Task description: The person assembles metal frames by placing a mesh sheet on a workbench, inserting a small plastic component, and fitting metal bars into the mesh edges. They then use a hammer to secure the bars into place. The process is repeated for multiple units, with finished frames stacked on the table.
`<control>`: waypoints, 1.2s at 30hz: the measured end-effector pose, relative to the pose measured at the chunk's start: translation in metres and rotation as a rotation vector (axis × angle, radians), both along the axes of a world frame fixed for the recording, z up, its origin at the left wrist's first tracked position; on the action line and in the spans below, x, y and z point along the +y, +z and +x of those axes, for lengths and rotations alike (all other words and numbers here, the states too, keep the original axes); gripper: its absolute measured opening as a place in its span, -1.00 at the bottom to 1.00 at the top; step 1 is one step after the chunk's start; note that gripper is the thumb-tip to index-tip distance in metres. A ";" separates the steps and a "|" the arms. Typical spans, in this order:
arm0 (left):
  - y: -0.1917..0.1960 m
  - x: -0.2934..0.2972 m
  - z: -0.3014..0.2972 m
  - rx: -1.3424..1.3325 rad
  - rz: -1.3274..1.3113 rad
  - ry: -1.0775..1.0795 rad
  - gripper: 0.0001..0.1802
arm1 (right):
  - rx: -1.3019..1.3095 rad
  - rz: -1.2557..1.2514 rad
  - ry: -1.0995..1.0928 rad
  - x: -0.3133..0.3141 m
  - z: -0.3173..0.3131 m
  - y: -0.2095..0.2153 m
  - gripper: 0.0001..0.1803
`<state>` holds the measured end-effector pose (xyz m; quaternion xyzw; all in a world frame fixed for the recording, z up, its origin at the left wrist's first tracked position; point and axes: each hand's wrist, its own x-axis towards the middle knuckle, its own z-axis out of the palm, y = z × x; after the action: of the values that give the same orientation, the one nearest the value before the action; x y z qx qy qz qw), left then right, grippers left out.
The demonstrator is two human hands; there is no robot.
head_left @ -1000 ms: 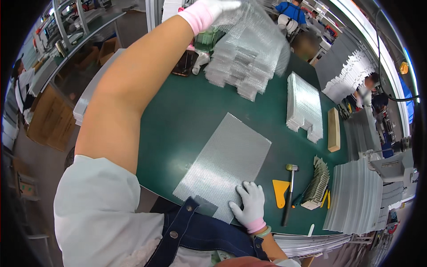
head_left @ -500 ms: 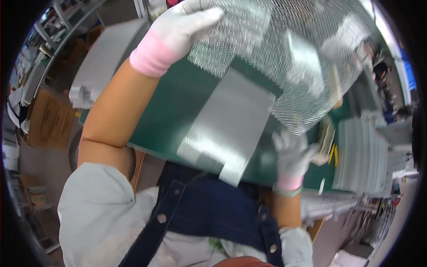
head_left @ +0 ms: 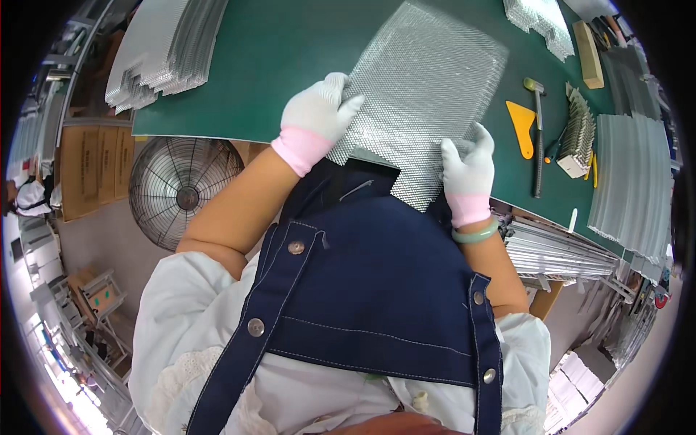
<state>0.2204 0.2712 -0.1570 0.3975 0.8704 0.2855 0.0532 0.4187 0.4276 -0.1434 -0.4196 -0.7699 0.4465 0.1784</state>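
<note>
A silvery mesh sheet (head_left: 424,87) lies over the near edge of the green table (head_left: 290,51), its lower corner hanging past the edge above my dark blue apron. My left hand (head_left: 315,116), in a white glove with a pink cuff, grips the sheet's left edge. My right hand (head_left: 467,170), gloved the same way, holds the sheet's lower right edge. A green bangle sits on my right wrist.
A stack of mesh sheets (head_left: 159,51) lies at the table's left end, more stacks (head_left: 540,22) at the far right. A yellow scraper (head_left: 522,127), a small hammer (head_left: 538,130) and grey panels (head_left: 631,188) lie right. A round fan (head_left: 181,188) stands below the table.
My left hand came down from its far reach with a mesh sheet and now holds it at the table's near edge. My right hand took the sheet's other side. The view tilted downward.
</note>
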 end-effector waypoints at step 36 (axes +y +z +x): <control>0.007 0.046 0.025 -0.072 -0.025 0.165 -0.56 | -0.323 0.425 0.151 0.089 -0.026 -0.009 -0.27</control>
<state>0.2450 0.3174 -0.1502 0.3131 0.9013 0.2922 0.0656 0.3931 0.5164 -0.1523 -0.3800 -0.8938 0.2144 0.1037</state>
